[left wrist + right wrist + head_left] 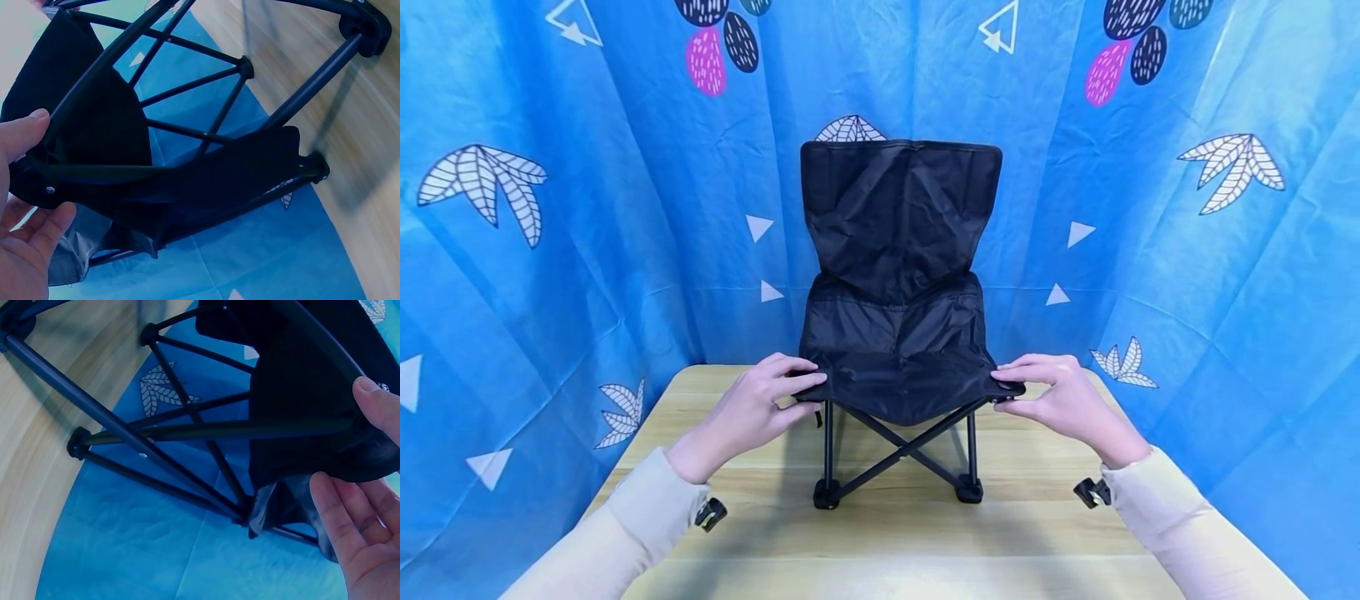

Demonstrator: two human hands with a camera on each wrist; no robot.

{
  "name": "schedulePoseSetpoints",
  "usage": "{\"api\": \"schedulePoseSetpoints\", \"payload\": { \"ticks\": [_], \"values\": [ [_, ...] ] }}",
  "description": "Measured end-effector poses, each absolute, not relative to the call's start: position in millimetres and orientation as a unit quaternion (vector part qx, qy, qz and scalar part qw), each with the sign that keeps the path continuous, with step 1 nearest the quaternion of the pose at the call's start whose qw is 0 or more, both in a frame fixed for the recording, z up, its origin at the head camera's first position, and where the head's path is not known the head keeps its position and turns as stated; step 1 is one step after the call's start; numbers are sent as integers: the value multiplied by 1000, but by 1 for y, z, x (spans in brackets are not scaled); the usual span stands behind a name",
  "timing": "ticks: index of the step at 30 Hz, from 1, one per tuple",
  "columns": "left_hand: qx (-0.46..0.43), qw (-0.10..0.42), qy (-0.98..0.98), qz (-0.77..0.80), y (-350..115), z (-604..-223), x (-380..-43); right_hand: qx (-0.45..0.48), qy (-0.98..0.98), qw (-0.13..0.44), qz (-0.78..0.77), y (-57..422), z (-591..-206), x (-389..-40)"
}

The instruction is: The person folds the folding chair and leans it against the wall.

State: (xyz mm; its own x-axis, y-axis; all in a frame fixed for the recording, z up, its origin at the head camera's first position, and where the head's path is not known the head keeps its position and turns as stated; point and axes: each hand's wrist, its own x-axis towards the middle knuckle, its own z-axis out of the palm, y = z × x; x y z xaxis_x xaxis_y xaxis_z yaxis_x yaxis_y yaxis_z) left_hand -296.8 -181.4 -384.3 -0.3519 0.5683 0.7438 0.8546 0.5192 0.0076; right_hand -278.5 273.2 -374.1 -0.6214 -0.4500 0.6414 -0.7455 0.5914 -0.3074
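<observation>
A black folding chair (902, 375) stands unfolded on the wooden table, its fabric backrest (901, 217) upright and its crossed tube legs spread. My left hand (767, 404) pinches the seat's front left corner, fingers on top and thumb below. At the front right corner, my right hand (1060, 396) grips in the same way. The left wrist view shows the thumb and fingers around the corner joint (50, 187), with the frame tubes (112, 69) running off it. In the right wrist view, thumb and fingertips hold the other corner, beside the seat's dark underside (300, 394).
The chair's front feet (826, 493) rest on the light wooden table (895, 542). A blue patterned curtain (722, 167) hangs behind the chair and along both sides. A small black clip (711, 514) sits by the left cuff, another (1092, 492) by the right.
</observation>
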Motion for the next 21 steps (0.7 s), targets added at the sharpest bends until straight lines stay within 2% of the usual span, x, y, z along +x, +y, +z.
{"api": "schedulePoseSetpoints", "payload": {
  "ticks": [14,21],
  "values": [
    [-452,353,-792,-210,-180,-377,-300,390,-822,302,285,264,-372,-282],
    [-451,352,-793,-208,-178,-372,-300,391,-821,301,289,259,-366,-282]
  ]
}}
